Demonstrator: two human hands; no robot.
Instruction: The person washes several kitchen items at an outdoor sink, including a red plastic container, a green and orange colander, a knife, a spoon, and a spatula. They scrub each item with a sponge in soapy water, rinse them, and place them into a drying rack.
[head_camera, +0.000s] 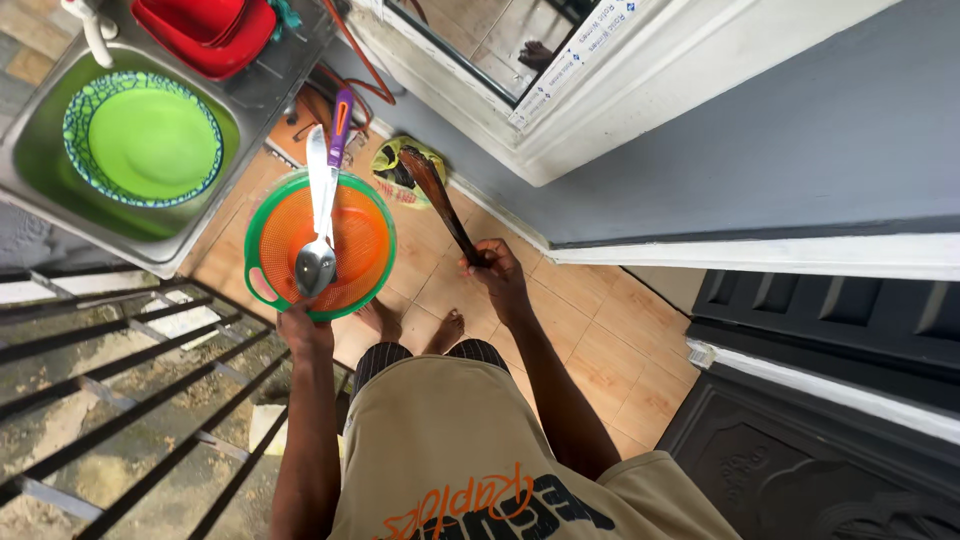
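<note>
My left hand (300, 328) grips the near rim of a round orange colander with a green rim (365, 245). Across the colander lie a metal ladle (316, 265) and a knife with a purple handle (341, 125). My right hand (497, 270) is closed on the handle of a dark wooden spoon (437, 195), whose blade points away toward the wall. Both hands are held out in front of me above the tiled floor, with my bare feet (415, 325) below them.
A steel sink (30, 150) at the upper left holds a green plate (145, 140); a red basin (215, 30) sits on the drainer beside it. Black metal railing (130, 390) runs along the left. A white door frame (600, 100) and grey wall stand ahead and right.
</note>
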